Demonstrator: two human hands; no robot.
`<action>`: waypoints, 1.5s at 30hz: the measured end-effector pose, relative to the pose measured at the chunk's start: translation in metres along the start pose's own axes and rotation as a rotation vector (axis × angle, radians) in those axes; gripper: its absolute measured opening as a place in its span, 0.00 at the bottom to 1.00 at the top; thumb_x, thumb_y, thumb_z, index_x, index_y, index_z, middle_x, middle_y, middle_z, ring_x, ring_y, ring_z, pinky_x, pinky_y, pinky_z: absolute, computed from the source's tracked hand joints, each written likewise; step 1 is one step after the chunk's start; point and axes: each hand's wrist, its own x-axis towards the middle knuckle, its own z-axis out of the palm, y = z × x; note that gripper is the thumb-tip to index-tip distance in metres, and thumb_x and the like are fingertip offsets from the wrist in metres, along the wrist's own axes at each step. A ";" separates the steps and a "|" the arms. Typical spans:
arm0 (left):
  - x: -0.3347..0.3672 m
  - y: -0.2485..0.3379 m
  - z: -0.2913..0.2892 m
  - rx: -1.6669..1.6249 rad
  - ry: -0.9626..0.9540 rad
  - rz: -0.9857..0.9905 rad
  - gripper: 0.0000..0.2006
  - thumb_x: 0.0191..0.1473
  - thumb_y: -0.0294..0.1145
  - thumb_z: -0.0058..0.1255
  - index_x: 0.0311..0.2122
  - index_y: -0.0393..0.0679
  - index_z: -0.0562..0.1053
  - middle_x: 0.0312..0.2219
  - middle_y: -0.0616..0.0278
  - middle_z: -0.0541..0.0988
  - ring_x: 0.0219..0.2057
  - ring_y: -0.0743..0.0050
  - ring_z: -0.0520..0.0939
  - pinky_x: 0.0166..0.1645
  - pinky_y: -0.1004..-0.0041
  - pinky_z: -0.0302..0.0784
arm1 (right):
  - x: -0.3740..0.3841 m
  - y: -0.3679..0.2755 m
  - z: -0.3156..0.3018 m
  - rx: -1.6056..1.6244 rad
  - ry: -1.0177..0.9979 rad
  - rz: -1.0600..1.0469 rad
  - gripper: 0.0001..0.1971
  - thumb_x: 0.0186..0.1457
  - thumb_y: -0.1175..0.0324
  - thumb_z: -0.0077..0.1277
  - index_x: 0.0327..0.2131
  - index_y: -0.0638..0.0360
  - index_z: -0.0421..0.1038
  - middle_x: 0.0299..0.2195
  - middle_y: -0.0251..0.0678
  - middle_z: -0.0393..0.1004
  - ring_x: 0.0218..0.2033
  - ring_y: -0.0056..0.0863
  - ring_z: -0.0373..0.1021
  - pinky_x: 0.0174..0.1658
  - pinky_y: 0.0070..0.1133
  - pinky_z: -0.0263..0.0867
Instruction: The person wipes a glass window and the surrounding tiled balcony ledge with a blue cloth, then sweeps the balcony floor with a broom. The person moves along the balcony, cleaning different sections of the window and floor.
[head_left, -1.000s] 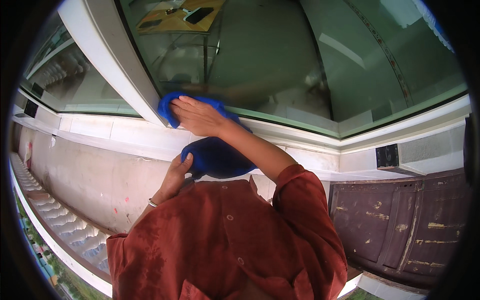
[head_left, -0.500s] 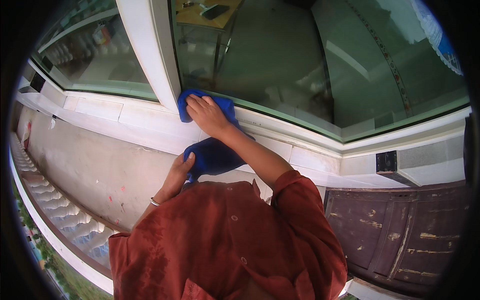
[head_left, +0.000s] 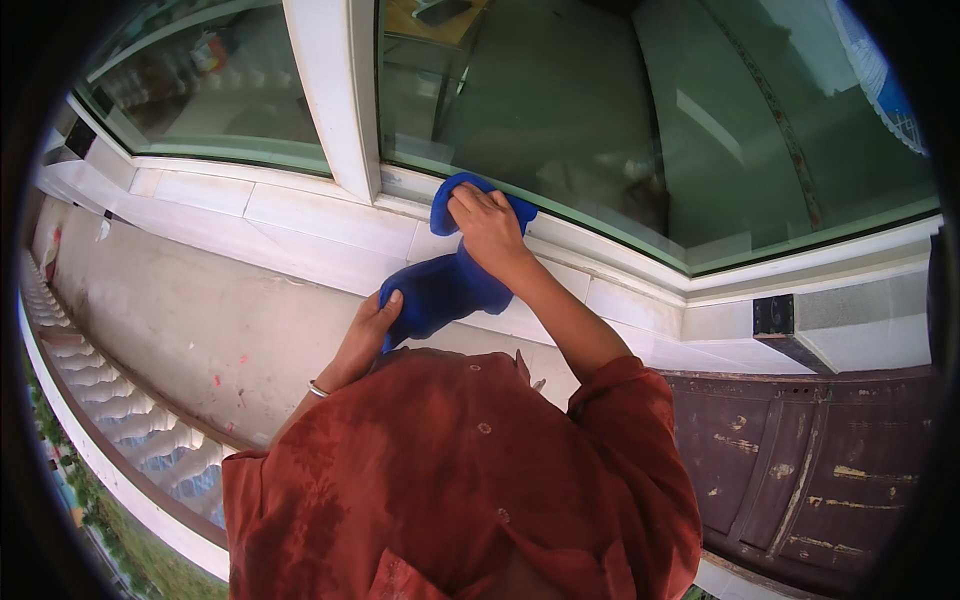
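Observation:
A blue cloth (head_left: 440,292) stretches between both of my hands. My right hand (head_left: 488,232) presses a bunched end of it onto the white window frame (head_left: 590,245), just below the dark glass pane (head_left: 540,110). The fingers of that hand are curled into the fabric. Lower and to the left, my left hand (head_left: 372,328) pinches the other end between thumb and fingers, close to my body. The middle of the cloth hangs in front of the tiled sill (head_left: 330,220).
A white upright post (head_left: 335,100) divides the two panes. On the left runs a balustrade (head_left: 140,420) beside the concrete floor (head_left: 200,300). At the right stand a worn brown door panel (head_left: 760,460) and a black-ended block (head_left: 773,316) on the ledge.
My right hand has slid to the right along the frame with the cloth, away from the upright post. My left hand still grips the lower end, and the view has shifted slightly.

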 end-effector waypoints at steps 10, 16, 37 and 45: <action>0.031 -0.015 0.030 0.027 -0.182 -0.077 0.19 0.69 0.45 0.43 0.50 0.38 0.72 0.35 0.63 0.79 0.32 0.77 0.78 0.39 0.76 0.76 | -0.137 0.048 -0.090 -0.189 -0.004 0.590 0.17 0.35 0.88 0.49 0.33 0.61 0.72 0.40 0.40 0.74 0.38 0.43 0.75 0.36 0.32 0.69; 0.044 -0.021 0.056 0.144 -0.358 -0.110 0.21 0.68 0.47 0.43 0.52 0.37 0.72 0.40 0.61 0.79 0.38 0.75 0.79 0.46 0.74 0.74 | -0.229 0.018 -0.174 1.127 0.669 1.245 0.31 0.34 0.89 0.36 0.46 0.64 0.73 0.41 0.36 0.77 0.39 0.26 0.73 0.46 0.19 0.68; 0.074 -0.048 0.059 0.495 -0.448 -0.035 0.19 0.69 0.44 0.38 0.46 0.37 0.74 0.35 0.62 0.80 0.34 0.79 0.77 0.42 0.74 0.73 | -0.368 -0.071 -0.151 0.633 0.330 1.574 0.15 0.67 0.63 0.47 0.24 0.53 0.67 0.24 0.19 0.63 0.27 0.13 0.58 0.32 0.16 0.51; 0.043 -0.035 0.019 0.241 -0.313 -0.210 0.18 0.70 0.44 0.39 0.43 0.38 0.73 0.33 0.66 0.78 0.34 0.81 0.76 0.41 0.75 0.74 | -0.217 -0.023 -0.159 1.111 0.803 1.110 0.11 0.68 0.62 0.47 0.34 0.56 0.68 0.32 0.26 0.72 0.34 0.15 0.66 0.43 0.17 0.62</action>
